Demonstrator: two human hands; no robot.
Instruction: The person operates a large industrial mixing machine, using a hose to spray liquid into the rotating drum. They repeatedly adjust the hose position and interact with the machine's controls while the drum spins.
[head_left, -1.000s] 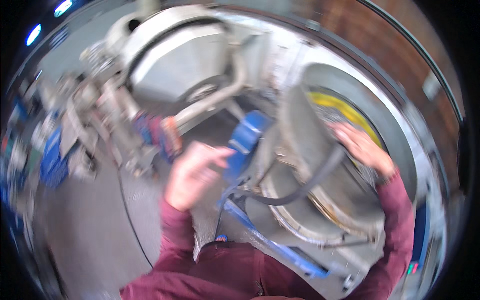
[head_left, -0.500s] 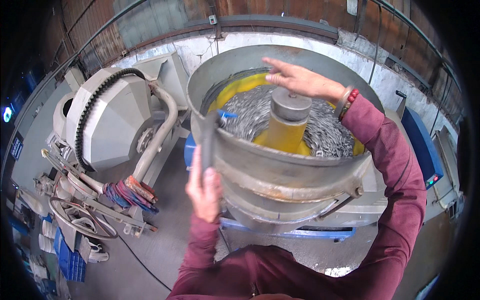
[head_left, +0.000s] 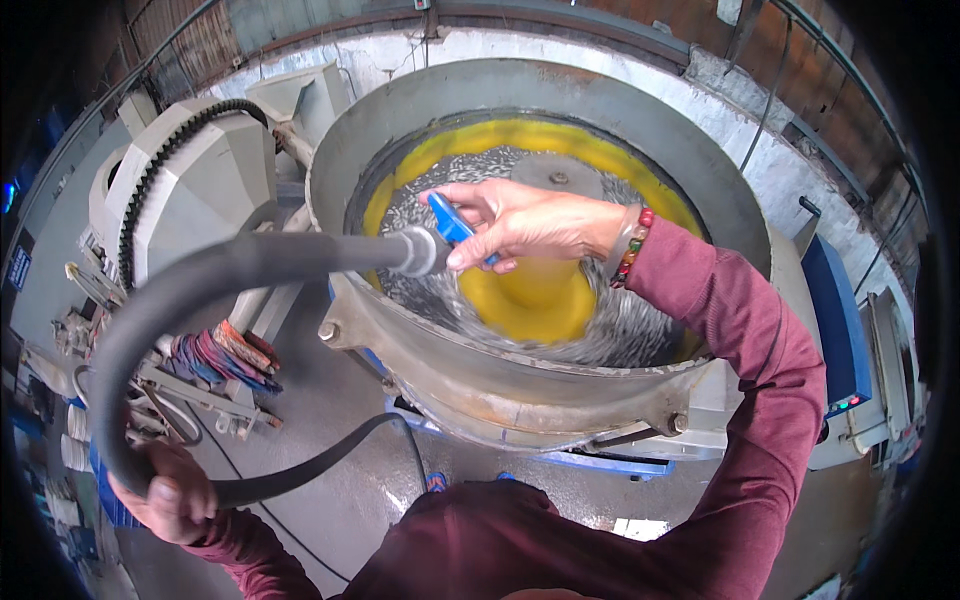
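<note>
A thick black hose (head_left: 300, 252) loops from my left side over the front of a large round metal tub (head_left: 345, 130). Down at the lower left, my left hand (head_left: 172, 495) is wrapped around the hose's bend. My right hand (head_left: 540, 222) reaches over the tub, its fingers closed on the blue valve handle (head_left: 450, 217) at the hose's collared end. Beneath it, many small silvery metal pieces (head_left: 625, 305) lie blurred in the tub's yellow-lined trough. The tub's centre post, with a round grey cap (head_left: 583, 178), is partly hidden behind my right hand.
On the left stands a grey drum machine (head_left: 215, 175) with a black toothed ring and a cloth-wrapped bar (head_left: 225, 358). A blue control box (head_left: 835, 320) with lit buttons is at the right. A thin cable (head_left: 285, 530) runs over the floor. A whitish wall rises behind the tub.
My left hand has moved down and left along the hose, which now arcs widely. My right hand has come lower and closed on the blue valve handle. The view has shifted toward the tub.
</note>
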